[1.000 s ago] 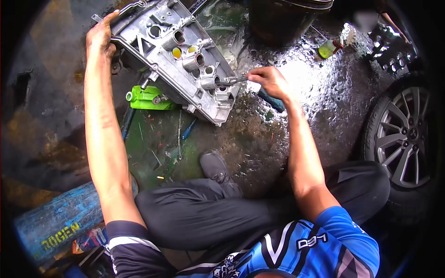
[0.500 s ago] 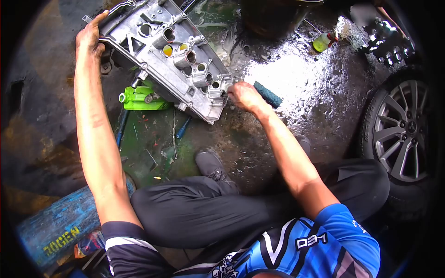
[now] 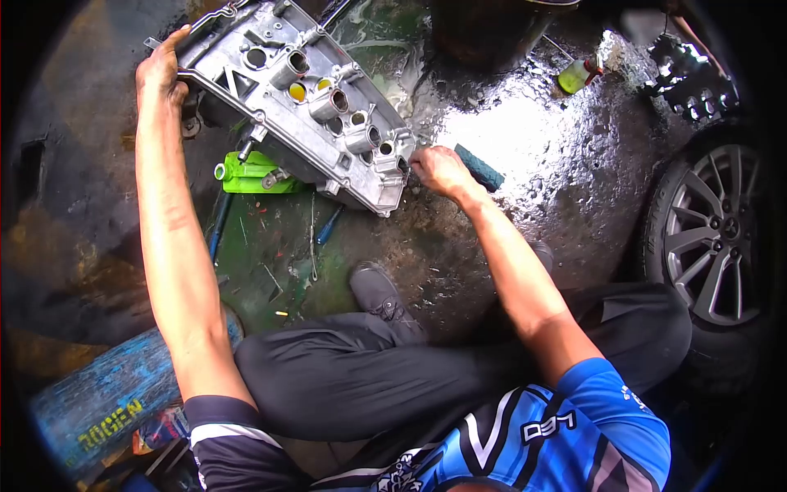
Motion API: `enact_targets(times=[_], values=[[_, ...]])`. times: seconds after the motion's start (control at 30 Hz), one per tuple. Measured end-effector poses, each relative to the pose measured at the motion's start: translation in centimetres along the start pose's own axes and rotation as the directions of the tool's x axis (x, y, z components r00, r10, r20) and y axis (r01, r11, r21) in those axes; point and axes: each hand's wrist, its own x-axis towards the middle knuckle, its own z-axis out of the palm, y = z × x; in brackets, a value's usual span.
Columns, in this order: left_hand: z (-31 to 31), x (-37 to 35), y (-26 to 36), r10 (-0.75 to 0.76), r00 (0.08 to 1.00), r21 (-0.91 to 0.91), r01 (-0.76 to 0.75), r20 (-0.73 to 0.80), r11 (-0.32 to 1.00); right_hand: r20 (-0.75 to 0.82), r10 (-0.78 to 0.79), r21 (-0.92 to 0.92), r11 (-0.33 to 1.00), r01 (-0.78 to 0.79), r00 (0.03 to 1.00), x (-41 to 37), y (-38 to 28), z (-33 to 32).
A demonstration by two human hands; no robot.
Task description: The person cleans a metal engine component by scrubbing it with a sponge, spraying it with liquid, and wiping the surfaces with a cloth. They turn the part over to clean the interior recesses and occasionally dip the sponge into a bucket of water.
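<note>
A silver metal valve cover (image 3: pixel 287 123) lies tilted at the top of the view, its inner side with several round bores facing up. My left hand (image 3: pixel 161 75) is closed around its upper left edge, thumb along the rim. At the lower right end, by the last bore, my right hand (image 3: pixel 443 170) has its fingers bent together in a pinch. What those fingertips hold, if anything, is hidden. Under the cover's left side sits a bright green plastic container (image 3: pixel 256 174). Just right of my right hand lies a dark teal block (image 3: pixel 479 168).
A wheel (image 3: pixel 711 234) stands at the right. On the wet floor are a small bottle (image 3: pixel 574 77) with yellow-green liquid, a blue-handled tool (image 3: pixel 329 225) and a thin metal rod (image 3: pixel 312 238). A worn blue cylinder (image 3: pixel 115 394) lies at lower left.
The whole view has shifted slightly. My left hand keeps its grip on the valve cover, and my right hand stays at the cover's lower right end.
</note>
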Motion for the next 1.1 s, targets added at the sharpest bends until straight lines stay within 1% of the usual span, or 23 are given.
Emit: enact_targets(times=[0.03, 0.07, 0.13, 0.2, 0.27, 0.3, 0.43, 0.47, 0.53, 0.57, 0.6, 0.67, 0.7, 0.73, 0.8, 0.83, 0.87, 0.9, 0.93, 0.97, 1.0, 1.07, 1.1], values=[[0.2, -0.4, 0.2, -0.005, 1.000, 0.005, 0.005, -0.016, 1.000, 0.028, 0.041, 0.020, 0.999, -0.041, 0.999, 0.0, 0.4, -0.6], [0.2, -0.8, 0.3, -0.006, 1.000, 0.026, 0.007, -0.024, 1.000, -0.005, 0.046, 0.119, 0.992, -0.045, 0.999, -0.3, 1.2, -1.5], [0.6, -3.1, 1.2, -0.002, 1.000, 0.076, 0.005, -0.029, 0.997, 0.014, 0.092, 0.157, 0.983, -0.093, 0.996, -0.6, 1.7, -3.9], [0.9, -3.4, 1.6, 0.004, 1.000, 0.046, -0.003, -0.029, 0.999, -0.021, 0.112, 0.085, 0.990, -0.110, 0.993, -1.2, 1.0, -1.3], [0.6, -1.5, 0.2, -0.010, 0.999, -0.060, 0.007, -0.036, 0.998, -0.059, 0.171, -0.061, 0.983, -0.174, 0.984, -1.8, 0.2, 2.1], [3.1, -5.9, 1.5, 0.005, 0.991, -0.193, -0.031, -0.137, 0.981, -0.064, 0.182, -0.076, 0.979, -0.187, 0.981, -2.2, 0.6, 3.4], [1.7, -4.6, 0.8, -0.012, 0.991, -0.100, -0.002, -0.136, 0.995, -0.145, 0.257, -0.005, 0.965, -0.261, 0.955, -3.3, 1.3, 0.3], [1.4, -4.5, 0.7, -0.019, 0.990, -0.088, 0.007, -0.137, 0.996, -0.273, 0.097, -0.037, 0.993, -0.111, 0.957, -3.4, 1.5, -0.5], [1.4, -3.9, 0.9, -0.023, 0.991, -0.077, 0.013, -0.134, 0.997, -0.258, 0.065, -0.135, 0.986, -0.102, 0.964, -1.9, 1.1, 1.8], [1.9, -4.6, 1.1, -0.034, 0.989, -0.128, 0.015, -0.142, 0.992, -0.231, -0.001, -0.192, 0.980, -0.045, 0.973, -1.2, 0.9, 3.3], [1.9, -4.6, 1.2, -0.028, 0.990, -0.143, 0.008, -0.138, 0.990, -0.284, -0.044, -0.141, 0.990, 0.004, 0.958, -1.5, 0.5, 3.2], [1.9, -4.3, 1.1, -0.020, 0.991, -0.161, -0.002, -0.132, 0.987, -0.313, 0.055, -0.106, 0.990, -0.093, 0.948, -2.3, 1.0, 2.6], [1.8, -4.6, 1.2, -0.001, 0.991, -0.117, -0.015, -0.136, 0.993, -0.310, 0.138, -0.074, 0.983, -0.169, 0.941, -3.0, 0.9, 1.6], [1.8, -5.3, 1.5, 0.018, 0.990, -0.074, -0.028, -0.139, 0.997, -0.334, 0.137, 0.014, 0.990, -0.140, 0.932, -3.4, 0.5, 0.7], [0.7, -3.7, 1.2, 0.001, 0.994, 0.067, 0.006, -0.113, 0.998, -0.284, 0.095, -0.044, 0.993, -0.112, 0.954, -2.0, 1.5, 4.7], [1.2, -4.3, 1.1, 0.007, 0.994, 0.000, -0.008, -0.112, 1.000, -0.189, 0.117, -0.039, 0.991, -0.126, 0.975, -1.9, 0.5, 4.2], [1.5, -4.7, 1.1, 0.019, 0.993, -0.067, -0.027, -0.113, 0.997, -0.263, 0.082, -0.041, 0.995, -0.096, 0.961, -1.8, 0.7, 4.5], [1.8, -4.9, 1.2, 0.030, 0.993, -0.129, -0.045, -0.115, 0.991, -0.225, 0.154, -0.037, 0.985, -0.167, 0.962, -1.9, 0.5, 3.0], [1.3, -4.1, 0.9, 0.019, 0.992, -0.051, -0.026, -0.126, 0.998, -0.169, 0.231, -0.031, 0.970, -0.240, 0.958, -2.7, 0.0, 1.2], [0.3, -2.6, 0.6, 0.003, 0.990, 0.028, 0.001, -0.138, 1.000, -0.185, 0.290, 0.023, 0.957, -0.291, 0.939, -2.9, 0.0, -0.1], [-0.1, -1.6, 0.6, -0.003, 0.989, 0.094, 0.017, -0.147, 0.995, -0.193, 0.250, -0.026, 0.965, -0.260, 0.949, -2.7, 0.2, 0.1], [0.4, -3.0, 1.1, -0.018, 0.992, 0.071, 0.027, -0.125, 0.997, -0.204, 0.204, -0.144, 0.961, -0.236, 0.957, -1.6, 0.0, 2.7], [1.2, -4.3, 1.2, -0.020, 0.992, -0.018, 0.018, -0.123, 1.000, -0.133, 0.160, -0.145, 0.973, -0.179, 0.978, -1.2, 0.3, 3.1]])
